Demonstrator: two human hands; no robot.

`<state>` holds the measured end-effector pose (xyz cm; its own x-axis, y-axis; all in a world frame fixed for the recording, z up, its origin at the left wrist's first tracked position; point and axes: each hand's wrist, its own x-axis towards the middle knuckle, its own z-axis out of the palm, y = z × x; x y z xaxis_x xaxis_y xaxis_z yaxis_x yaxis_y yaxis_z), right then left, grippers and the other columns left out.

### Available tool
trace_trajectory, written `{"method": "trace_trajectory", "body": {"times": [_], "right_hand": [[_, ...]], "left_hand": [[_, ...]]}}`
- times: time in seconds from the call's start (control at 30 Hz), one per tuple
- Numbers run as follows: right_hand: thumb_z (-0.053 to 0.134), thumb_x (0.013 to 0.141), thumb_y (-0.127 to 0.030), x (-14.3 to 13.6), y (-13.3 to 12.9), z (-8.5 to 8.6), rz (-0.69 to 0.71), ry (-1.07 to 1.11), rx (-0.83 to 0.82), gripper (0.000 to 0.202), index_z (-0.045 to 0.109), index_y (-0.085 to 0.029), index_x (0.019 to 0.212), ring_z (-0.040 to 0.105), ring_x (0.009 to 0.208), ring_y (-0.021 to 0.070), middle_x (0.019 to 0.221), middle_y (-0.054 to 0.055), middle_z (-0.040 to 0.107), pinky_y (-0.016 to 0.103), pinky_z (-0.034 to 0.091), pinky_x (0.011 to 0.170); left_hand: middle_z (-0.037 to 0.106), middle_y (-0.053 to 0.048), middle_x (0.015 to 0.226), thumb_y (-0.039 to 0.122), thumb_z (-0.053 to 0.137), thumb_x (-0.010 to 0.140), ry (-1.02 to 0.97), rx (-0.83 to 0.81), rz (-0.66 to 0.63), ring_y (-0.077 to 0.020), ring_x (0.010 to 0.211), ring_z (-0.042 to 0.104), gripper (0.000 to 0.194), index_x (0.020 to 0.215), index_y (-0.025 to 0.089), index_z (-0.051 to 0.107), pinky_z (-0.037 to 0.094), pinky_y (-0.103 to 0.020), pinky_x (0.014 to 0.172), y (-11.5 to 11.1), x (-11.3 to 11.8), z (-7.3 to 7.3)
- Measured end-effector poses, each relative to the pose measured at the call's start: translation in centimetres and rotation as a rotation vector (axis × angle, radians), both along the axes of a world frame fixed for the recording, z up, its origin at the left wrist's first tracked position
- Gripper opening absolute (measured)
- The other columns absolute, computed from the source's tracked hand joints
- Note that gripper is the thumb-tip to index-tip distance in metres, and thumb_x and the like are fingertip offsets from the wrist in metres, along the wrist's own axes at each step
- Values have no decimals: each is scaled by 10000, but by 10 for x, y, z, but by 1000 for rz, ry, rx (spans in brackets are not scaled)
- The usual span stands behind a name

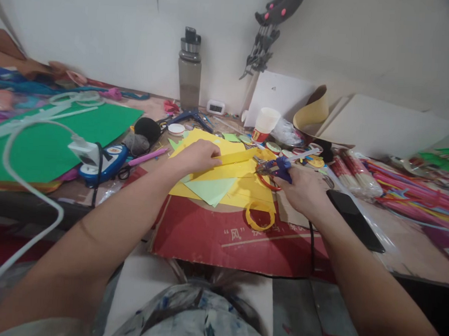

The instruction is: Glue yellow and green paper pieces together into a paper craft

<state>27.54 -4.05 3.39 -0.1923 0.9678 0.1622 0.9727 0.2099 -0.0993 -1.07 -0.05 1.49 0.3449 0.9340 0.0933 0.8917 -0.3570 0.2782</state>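
Left hand (200, 159) pinches the strip (238, 158) at its 9 o'clock end, over yellow paper (251, 193). Right hand (304, 189) grips the blue tool (281, 169), at 3 o'clock. Strip: probably light, flexible, easily creased; hold by edges, lightly

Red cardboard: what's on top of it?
Yellow sheets, a pale green piece over them, and a yellow ring at their near edge. Whatever part of the cardboard they cover can't be seen.

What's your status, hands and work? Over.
Left hand pinching yellow paper strip. Right hand gripping blue metal-tipped tool. Round yellow paper band nearby, clear of both hands.
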Motion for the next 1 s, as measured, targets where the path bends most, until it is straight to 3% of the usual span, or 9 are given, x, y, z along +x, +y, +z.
{"method": "trace_trajectory", "body": {"times": [0.2, 0.4, 0.6, 0.87, 1.0], "right_hand": [[504, 932, -399, 4, -1, 2, -1, -21, -6, 262, 636, -175, 900, 634, 772, 256, 866, 128, 702, 316, 395, 659], [507, 937, -371, -20, -6, 8, -7, 79, -91, 253, 641, -156, 944, 647, 838, 261, 940, 153, 712, 303, 398, 654], [553, 920, -307, -43, -17, 11, 102, 164, -158, 197, 667, -153, 965, 643, 844, 227, 962, 115, 722, 278, 405, 674], [556, 925, -268, -52, -18, 7, 81, 159, -120, 219, 676, -124, 1040, 655, 973, 254, 1080, 149, 718, 280, 421, 752], [547, 937, -288, -57, -19, 9, 100, 145, -127, 229, 669, -124, 1038, 656, 946, 250, 1068, 146, 718, 282, 419, 740]], "left_hand": [[734, -72, 853, 333, 553, 832, 3, -4, -9, -172, 752, 591, 255, 864, 166, 744, 334, -274, 621, -1, 1, 1], [721, -59, 818, 346, 546, 825, 7, -10, -9, -166, 721, 577, 252, 826, 178, 734, 324, -277, 609, 1, 0, 1], [730, -57, 853, 344, 554, 828, 18, -11, 6, -176, 762, 590, 257, 859, 173, 744, 339, -274, 624, 0, 1, 2], [723, -56, 835, 315, 568, 836, 18, -14, 11, -160, 731, 573, 231, 853, 169, 746, 328, -268, 616, -4, 3, 4], [702, -51, 780, 317, 559, 838, 17, -2, 6, -152, 695, 545, 229, 794, 170, 729, 310, -270, 607, -3, 2, 3]]}}
